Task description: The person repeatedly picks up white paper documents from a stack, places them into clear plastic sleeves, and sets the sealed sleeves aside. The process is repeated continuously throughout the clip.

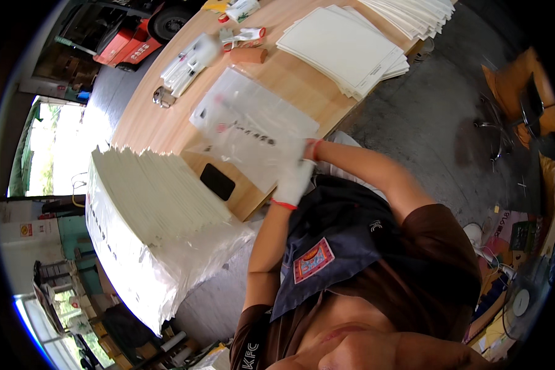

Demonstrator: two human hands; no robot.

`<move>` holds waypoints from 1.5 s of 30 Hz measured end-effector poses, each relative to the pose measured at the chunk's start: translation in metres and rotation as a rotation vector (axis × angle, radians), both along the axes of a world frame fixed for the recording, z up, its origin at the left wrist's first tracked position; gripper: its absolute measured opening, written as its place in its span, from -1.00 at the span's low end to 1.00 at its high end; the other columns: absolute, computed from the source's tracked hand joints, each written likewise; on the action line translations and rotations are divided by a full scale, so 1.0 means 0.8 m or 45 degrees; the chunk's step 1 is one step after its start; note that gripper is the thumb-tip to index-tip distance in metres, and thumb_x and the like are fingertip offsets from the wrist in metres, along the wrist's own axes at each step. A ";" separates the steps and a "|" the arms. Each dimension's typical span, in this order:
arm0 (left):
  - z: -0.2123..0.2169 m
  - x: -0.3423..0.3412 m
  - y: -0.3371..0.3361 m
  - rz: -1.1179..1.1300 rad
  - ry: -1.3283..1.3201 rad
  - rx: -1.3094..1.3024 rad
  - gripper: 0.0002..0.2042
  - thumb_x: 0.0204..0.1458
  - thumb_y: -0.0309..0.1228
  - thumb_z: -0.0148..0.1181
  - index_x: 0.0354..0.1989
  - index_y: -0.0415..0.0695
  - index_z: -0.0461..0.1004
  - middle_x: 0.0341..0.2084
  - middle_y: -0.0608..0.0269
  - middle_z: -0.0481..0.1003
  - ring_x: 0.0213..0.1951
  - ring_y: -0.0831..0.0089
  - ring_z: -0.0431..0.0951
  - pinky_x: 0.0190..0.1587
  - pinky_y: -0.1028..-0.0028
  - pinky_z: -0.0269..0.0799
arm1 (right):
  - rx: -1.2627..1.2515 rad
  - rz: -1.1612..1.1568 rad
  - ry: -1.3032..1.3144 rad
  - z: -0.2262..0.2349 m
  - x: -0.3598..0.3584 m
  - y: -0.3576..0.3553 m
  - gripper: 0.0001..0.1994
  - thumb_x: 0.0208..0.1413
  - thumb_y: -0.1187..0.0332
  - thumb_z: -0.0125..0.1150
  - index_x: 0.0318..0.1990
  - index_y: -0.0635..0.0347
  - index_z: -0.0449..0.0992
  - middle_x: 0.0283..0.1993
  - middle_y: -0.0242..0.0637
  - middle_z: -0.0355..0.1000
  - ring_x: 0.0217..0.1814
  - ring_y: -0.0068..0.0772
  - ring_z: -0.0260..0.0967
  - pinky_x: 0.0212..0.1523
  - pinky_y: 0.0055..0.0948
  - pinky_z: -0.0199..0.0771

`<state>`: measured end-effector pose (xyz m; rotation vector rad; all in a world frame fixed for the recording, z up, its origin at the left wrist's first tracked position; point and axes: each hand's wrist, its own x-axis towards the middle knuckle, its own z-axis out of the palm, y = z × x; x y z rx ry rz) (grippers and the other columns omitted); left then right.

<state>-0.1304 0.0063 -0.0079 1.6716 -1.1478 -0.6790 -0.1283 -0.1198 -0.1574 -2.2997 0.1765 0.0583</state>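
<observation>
- While our gloved left hand [294, 180] and right hand [309, 150] meet at the edge of the plastic bag [243, 114], blur hides our fingers; we cannot tell whether they pinch it or lie spread.
- We have the bag on the table [151, 120], beyond the phone [217, 182] and to its right.
- We would probably do best handling such thin plastic lightly, both hands level.
- We should keep it off the sheet stack [160, 194] left of the phone, where it might snag.
</observation>
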 end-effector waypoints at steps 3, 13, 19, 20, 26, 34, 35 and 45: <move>-0.030 0.057 0.019 0.395 -0.023 0.181 -0.80 0.20 -0.38 -0.03 -0.09 -0.17 0.42 -0.27 0.23 0.52 -0.32 0.53 0.48 -0.29 0.53 0.37 | -0.141 -0.286 -0.093 0.119 -0.087 -0.028 -0.69 0.03 0.10 0.11 -0.18 0.10 0.48 -0.20 -0.24 0.45 -0.09 -0.16 0.40 -0.05 -0.31 0.38; -0.065 0.070 -0.064 0.032 0.238 0.034 -0.78 0.15 -0.45 0.05 -0.03 -0.17 0.41 -0.20 0.23 0.52 -0.33 0.57 0.48 -0.33 0.60 0.41 | -1.150 -0.451 -0.165 0.092 -0.203 -0.253 -0.67 0.01 0.16 0.15 -0.09 0.07 0.38 -0.14 -0.28 0.39 -0.03 -0.27 0.38 -0.12 -0.28 0.44; -0.047 0.035 -0.110 0.013 0.896 0.172 -0.52 0.09 -0.12 0.17 0.04 -0.26 0.37 -0.26 0.29 0.53 -0.38 0.60 0.49 -0.29 0.54 0.44 | -1.419 -0.082 -0.135 0.198 -0.182 -0.127 -0.82 0.06 0.15 0.06 -0.35 -0.01 0.48 -0.43 -0.43 0.48 -0.50 -0.18 0.47 -0.50 -0.27 0.50; -0.056 0.034 -0.110 0.075 1.346 0.060 -0.51 0.09 -0.05 0.15 0.02 -0.21 0.39 -0.23 0.32 0.51 -0.35 0.54 0.50 -0.27 0.48 0.46 | -1.201 -0.113 -0.028 0.194 -0.180 -0.089 -0.79 0.06 0.11 0.07 -0.31 0.00 0.49 -0.34 -0.35 0.49 -0.38 -0.14 0.47 -0.36 -0.22 0.50; -0.029 0.080 -0.065 0.201 0.831 0.532 -0.65 0.01 -0.38 0.07 -0.07 -0.34 0.40 -0.25 0.01 0.49 -0.31 0.29 0.54 -0.11 0.38 0.43 | -0.529 -1.022 -0.826 0.152 -0.217 -0.096 -0.65 0.08 0.08 0.18 -0.07 0.06 0.48 0.16 -0.16 0.26 0.18 -0.10 0.26 0.19 -0.18 0.22; -0.013 -0.021 -0.053 -0.155 -0.558 0.545 -0.24 -0.03 -0.15 0.15 0.33 -0.10 -0.05 -0.10 -0.17 0.46 -0.15 -0.06 0.52 -0.14 0.13 0.42 | 1.076 -0.886 -0.500 0.097 -0.163 -0.072 -0.55 0.17 0.12 0.08 0.06 0.33 0.39 -0.02 -0.20 0.46 0.02 -0.34 0.40 0.07 -0.43 0.33; -0.010 -0.043 -0.051 -0.169 -0.757 0.619 -0.18 -0.02 -0.11 0.16 0.37 -0.05 -0.15 -0.08 -0.16 0.46 -0.16 -0.09 0.52 -0.17 0.13 0.42 | 1.008 -0.963 -0.445 0.096 -0.158 -0.060 -0.56 0.15 0.10 0.09 0.03 0.29 0.43 -0.05 -0.17 0.48 0.00 -0.31 0.41 0.04 -0.41 0.34; 0.061 0.103 0.015 0.096 1.097 -0.315 -0.43 0.24 -0.05 -0.21 0.36 -0.05 -0.02 0.32 0.21 0.06 0.20 0.33 0.28 0.08 0.26 0.36 | -0.380 -0.560 -0.473 0.226 -0.211 -0.053 -0.73 0.05 0.17 0.14 -0.32 0.23 0.50 -0.28 -0.03 0.42 -0.31 -0.06 0.46 -0.36 -0.20 0.44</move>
